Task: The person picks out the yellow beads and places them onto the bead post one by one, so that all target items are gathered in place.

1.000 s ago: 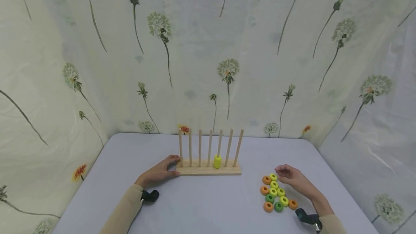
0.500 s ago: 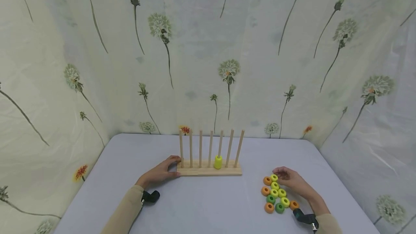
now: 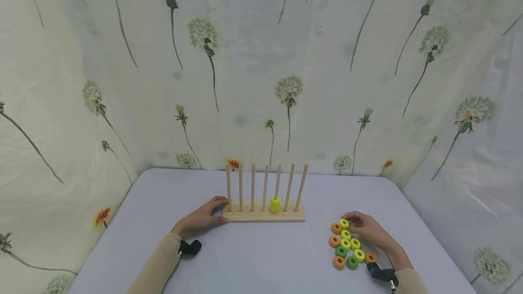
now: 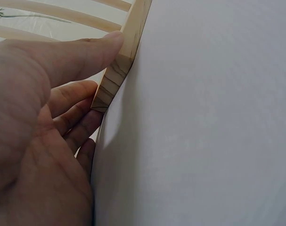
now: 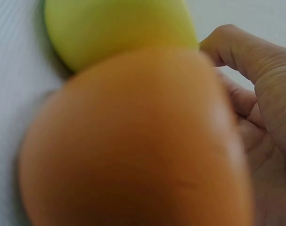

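Observation:
My left hand (image 3: pixel 202 216) holds the left end of a wooden peg rack (image 3: pixel 263 216), thumb along its front edge and fingers behind; the left wrist view shows the thumb on the base's end (image 4: pixel 117 73). Yellow beads (image 3: pixel 274 205) sit low on the rack's third peg from the right. On the right, my right hand (image 3: pixel 365 228) pinches a yellow bead (image 3: pixel 344 224) at the far end of a loose group between thumb and forefinger. In the right wrist view an orange bead (image 5: pixel 138 141) looms large and hides the fingertips.
Several more loose beads lie close below the right hand: orange (image 3: pixel 338 263), green (image 3: pixel 352 262) and yellow (image 3: pixel 359 255). The white table (image 3: pixel 245 257) ends at a curtain (image 3: pixel 245 80) with printed dandelions. Each wrist carries a small black camera (image 3: pixel 189 247).
My right hand has moved left and slightly down to the far yellow bead, its fingers closing around it. The left hand stays on the rack.

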`<state>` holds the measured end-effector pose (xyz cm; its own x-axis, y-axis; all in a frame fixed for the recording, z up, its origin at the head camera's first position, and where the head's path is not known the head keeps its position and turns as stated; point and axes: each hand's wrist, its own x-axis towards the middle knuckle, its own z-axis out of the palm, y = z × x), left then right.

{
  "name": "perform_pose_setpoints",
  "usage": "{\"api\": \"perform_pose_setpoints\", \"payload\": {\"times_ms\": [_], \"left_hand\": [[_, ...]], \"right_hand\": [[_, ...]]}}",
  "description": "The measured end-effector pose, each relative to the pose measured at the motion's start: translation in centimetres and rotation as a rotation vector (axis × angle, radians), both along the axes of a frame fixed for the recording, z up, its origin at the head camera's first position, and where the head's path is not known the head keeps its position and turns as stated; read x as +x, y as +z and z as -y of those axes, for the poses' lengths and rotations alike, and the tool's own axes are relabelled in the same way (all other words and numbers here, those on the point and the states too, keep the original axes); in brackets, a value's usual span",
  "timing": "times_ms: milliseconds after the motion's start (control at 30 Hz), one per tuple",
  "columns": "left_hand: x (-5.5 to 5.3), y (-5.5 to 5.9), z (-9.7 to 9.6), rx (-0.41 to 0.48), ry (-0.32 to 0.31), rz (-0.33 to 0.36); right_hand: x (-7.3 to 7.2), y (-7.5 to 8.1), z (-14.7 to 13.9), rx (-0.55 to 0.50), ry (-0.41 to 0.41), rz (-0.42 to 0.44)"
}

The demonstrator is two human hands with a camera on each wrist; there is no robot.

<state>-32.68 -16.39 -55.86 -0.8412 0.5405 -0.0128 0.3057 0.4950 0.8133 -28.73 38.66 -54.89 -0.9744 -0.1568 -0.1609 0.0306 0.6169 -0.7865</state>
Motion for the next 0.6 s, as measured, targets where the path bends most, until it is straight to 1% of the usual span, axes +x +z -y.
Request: {"api": "perform_pose_setpoints", "payload": {"times_ms": [233, 367, 433, 467, 600], "left_hand": [[-0.17, -0.51, 0.01, -0.009, 0.008, -0.003], [-0.25, -0.53, 0.00, -0.014, 0.018, 0.001], [-0.26, -0.51, 0.02, -0.015, 0.018, -0.001], [-0.24, -0.47, 0.03, -0.016, 0.018, -0.002], [-0.17, -0.39, 0.02, -0.015, 0.019, 0.003]], "right_hand": [[-0.30, -0.69, -0.21, 0.016, -0.021, -0.011], [-0.58, -0.98, -0.24, 0.026, -0.036, -0.017], [-0.66, -1.01, -0.26, 0.030, -0.049, -0.015], [-0.63, -0.97, -0.30, 0.032, -0.041, -0.020], [-0.51, -0.78, -0.30, 0.028, -0.050, -0.017]]}}
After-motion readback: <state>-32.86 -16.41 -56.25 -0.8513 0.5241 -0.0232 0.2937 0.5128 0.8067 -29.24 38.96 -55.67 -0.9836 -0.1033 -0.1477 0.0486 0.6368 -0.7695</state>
